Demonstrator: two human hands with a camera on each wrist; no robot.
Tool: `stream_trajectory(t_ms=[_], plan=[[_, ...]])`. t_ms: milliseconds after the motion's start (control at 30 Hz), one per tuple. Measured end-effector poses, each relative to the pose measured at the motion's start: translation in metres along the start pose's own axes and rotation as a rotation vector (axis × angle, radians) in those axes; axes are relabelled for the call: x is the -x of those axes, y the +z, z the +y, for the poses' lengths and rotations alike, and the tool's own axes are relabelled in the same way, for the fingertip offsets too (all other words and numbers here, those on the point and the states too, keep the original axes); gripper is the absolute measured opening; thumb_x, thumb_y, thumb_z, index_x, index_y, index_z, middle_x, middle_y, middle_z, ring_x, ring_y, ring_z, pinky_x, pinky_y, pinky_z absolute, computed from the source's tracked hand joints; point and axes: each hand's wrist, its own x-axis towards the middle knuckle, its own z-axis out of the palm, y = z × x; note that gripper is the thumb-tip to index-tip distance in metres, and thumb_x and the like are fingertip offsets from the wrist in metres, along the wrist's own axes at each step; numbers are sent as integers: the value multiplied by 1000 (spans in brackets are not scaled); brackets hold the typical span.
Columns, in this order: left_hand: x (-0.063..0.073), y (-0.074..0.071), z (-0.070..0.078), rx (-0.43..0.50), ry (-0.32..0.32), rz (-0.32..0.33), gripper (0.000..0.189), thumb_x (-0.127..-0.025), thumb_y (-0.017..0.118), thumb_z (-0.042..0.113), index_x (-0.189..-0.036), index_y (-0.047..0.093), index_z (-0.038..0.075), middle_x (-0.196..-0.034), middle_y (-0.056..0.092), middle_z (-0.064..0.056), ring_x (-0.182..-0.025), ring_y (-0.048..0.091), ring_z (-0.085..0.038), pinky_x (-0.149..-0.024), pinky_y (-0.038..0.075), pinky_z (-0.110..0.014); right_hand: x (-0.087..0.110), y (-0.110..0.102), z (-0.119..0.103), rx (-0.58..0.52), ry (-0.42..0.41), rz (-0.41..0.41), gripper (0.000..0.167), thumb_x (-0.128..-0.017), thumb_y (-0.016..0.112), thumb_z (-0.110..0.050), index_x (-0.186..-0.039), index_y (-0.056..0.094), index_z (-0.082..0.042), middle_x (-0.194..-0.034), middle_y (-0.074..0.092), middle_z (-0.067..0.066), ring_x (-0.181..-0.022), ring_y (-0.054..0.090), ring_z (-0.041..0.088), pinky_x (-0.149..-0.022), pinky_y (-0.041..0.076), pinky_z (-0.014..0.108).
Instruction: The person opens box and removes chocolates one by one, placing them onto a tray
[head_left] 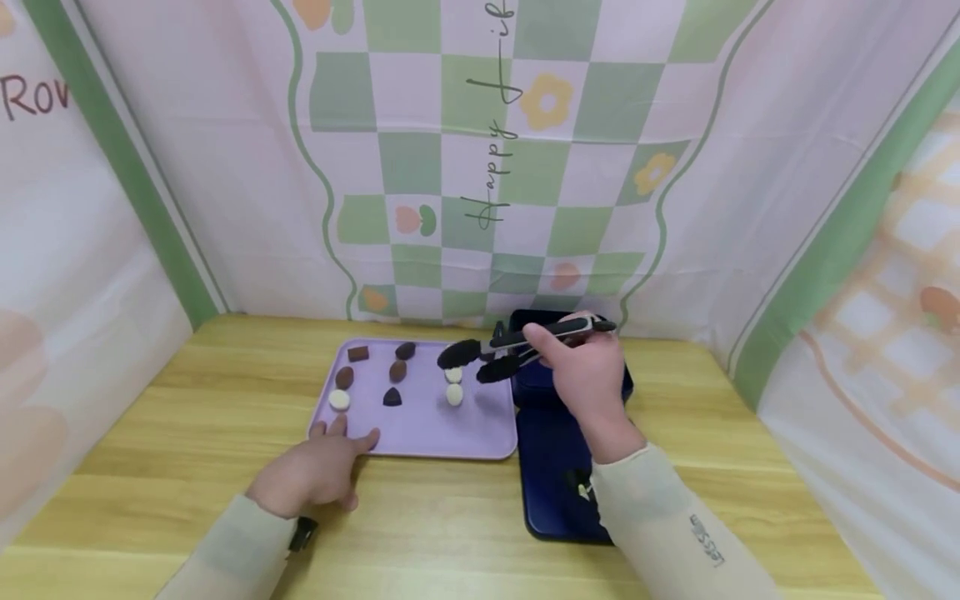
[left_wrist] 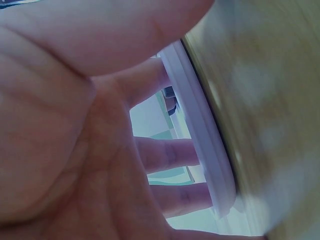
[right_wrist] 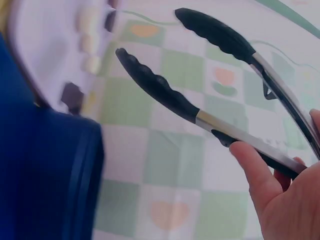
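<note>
My right hand (head_left: pixel 588 383) grips a pair of tongs (head_left: pixel 459 355) with black tips, thumb on one arm and fingers round the other. In the right wrist view, the tong tips (right_wrist: pixel 157 86) stand apart with nothing between them. They hang over the right part of a lilac tray (head_left: pixel 420 442). Fingers of my left hand (head_left: pixel 315 467) lie extended over the tray's front left rim. Chocolate-like pieces sit on the tray: a white disc (head_left: pixel 339 400), brown ovals (head_left: pixel 344 377), a dark triangular piece (head_left: pixel 392 397) and white round pieces (head_left: pixel 454 395) under the tongs.
A dark blue case (head_left: pixel 536 383) stands open right of the tray, its flat front half (head_left: pixel 551 492) toward me. My right arm hides part of it. A patterned curtain (head_left: pixel 480 167) hangs behind the wooden table (head_left: pixel 420 533) and along both sides.
</note>
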Motion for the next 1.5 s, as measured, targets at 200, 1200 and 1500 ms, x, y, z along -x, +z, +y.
stream_trajectory(t_ms=[200,1200,1500], plan=[[0,-1,0,-12,8,8,94,-66,89,14,-150,46,16,-154,12,-39,-135,10,-66,-95,26,-80,-5,-33,-20,-269,-30,95,33,-76,89,-17,-85,65,3,-72,66,6,-64,70,15,-63,60,29],[3,2,-1,-20,32,15,95,-65,90,17,-150,47,14,-152,15,-41,-133,14,-68,-95,27,-80,-31,-243,109,643,76,-171,62,-92,67,-51,-122,64,4,-143,45,30,-121,42,54,-93,32,72],[3,1,-1,-10,32,19,95,-65,90,16,-150,47,15,-153,15,-41,-134,13,-67,-94,27,-81,-20,-278,138,685,-146,-301,44,-89,76,-33,-118,66,-1,-125,58,28,-108,47,42,-88,32,75]])
